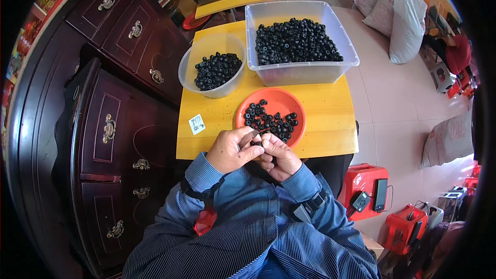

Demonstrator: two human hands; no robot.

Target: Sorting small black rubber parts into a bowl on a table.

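Note:
Both hands meet just over the near edge of a red plastic plate (300,116). My left hand (230,149) is closed, thumb and fingers pinching at a thin, dark, flat piece (250,137); its kind cannot be made out. My right hand (279,156) is closed too, its fingertips against a small black round part (257,143) between the two hands. Fingers cover most of that part. On the plate lie many loose black round parts (268,120), some showing a ring-like opening.
A round clear tub (187,70) and a large clear bin (305,75), both with black parts, stand behind the plate on the yellow table (330,124). Dark wooden drawers (116,119) rise at the left. A red stool (366,183) and white sacks (408,23) are at the right.

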